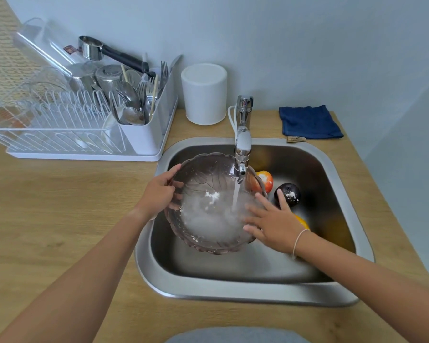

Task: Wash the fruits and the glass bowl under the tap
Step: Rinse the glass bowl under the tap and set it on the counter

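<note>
Frame centre: I am gripping the scalloped glass bowl [208, 206] by its left rim with my left hand [160, 194], tilting it under the running tap [243, 144] in the steel sink [233, 288]. My right hand [270, 221] is lying flat, fingers spread, inside the cloudy water. A red-orange fruit [266, 180] and a dark plum [289, 194], both dusted white, are sitting right of the bowl. Upper left: white dish rack [79, 134] with cutlery on the wooden worktop [47, 206].

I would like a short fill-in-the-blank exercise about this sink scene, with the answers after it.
1. Water from the tap runs into the glass ____.
2. The left hand grips the bowl by its ____.
3. The folded cloth behind the sink is dark ____.

Answers: bowl; rim; blue
</note>
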Demonstrator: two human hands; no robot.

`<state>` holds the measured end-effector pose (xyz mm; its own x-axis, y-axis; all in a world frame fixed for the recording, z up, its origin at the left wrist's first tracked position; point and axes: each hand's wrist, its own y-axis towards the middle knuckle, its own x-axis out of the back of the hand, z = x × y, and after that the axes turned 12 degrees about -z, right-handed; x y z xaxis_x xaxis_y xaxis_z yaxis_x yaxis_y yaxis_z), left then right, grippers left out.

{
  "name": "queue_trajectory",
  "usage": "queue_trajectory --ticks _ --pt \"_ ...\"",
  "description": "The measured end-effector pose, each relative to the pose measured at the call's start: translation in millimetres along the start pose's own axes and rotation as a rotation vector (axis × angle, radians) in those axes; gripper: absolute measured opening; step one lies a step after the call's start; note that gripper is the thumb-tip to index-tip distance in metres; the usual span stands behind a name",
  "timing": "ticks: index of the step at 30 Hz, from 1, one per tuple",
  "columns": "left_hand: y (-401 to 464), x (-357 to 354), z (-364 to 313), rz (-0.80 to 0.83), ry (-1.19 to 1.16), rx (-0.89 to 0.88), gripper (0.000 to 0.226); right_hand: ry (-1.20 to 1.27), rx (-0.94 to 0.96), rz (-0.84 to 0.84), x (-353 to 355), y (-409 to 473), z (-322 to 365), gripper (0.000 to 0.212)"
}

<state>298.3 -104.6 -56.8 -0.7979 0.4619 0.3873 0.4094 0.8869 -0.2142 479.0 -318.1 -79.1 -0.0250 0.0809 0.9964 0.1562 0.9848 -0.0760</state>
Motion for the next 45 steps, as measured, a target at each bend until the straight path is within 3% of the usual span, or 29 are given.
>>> queue_trajectory --ticks 3,8,12,16,20,29,34,36,41,43,45 --pt "-1.1 1.1 -0.4 0.02 -0.006 0.001 0.068 -0.028 -0.097 -0.086 11.7 5.5 -13.1 0.099" --pt "-3.2 2.8 -0.5 0.03 -0.048 0.019 0.067 0.174 -0.233 -0.179 11.1 8.7 -17.7 0.047" --pt "-5.4 2.8 -1.5 0.035 -0.062 0.029 0.067 0.612 -0.368 -0.285 5.3 9.0 -16.8 0.053" --pt "-4.7 2.7 -1.5 0.025 -0.065 0.04 0.066 0.905 -0.498 -0.254 6.7 9.4 -9.4 0.058" --pt "-5.6 2.0 -3.5 0.032 -0.104 0.062 0.066 1.049 -0.621 -0.265 7.0 8.3 1.0 0.06" --pt "-5.9 1.4 -5.5 0.07 -0.066 0.051 0.067 1.323 -0.694 -0.351 7.4 9.8 5.3 0.061" --pt "-6.3 -4.5 0.0 0.058 0.015 -0.002 0.068 1.358 -0.723 -0.423 11.7 7.4 5.8 0.056" --pt "-7.0 -8.5 4.3 0.044 0.142 -0.101 0.066 1.36 -0.738 -0.437 10.6 5.8 5.7 0.056" --pt "-17.8 -29.2 12.4 0.023 0.756 -0.541 0.059 1.36 -0.772 -0.405 7.7 1.0 6.7 0.055" --pt "-22.4 -41.4 13.4 0.108 1.028 -0.697 0.057 1.349 -0.792 -0.406 4.5 0.9 7.7 0.057" --pt "-27.6 -52.8 14.4 0.24 1.124 -0.756 0.057 1.35 -0.8 -0.399 3.5 1.6 9.6 0.059"
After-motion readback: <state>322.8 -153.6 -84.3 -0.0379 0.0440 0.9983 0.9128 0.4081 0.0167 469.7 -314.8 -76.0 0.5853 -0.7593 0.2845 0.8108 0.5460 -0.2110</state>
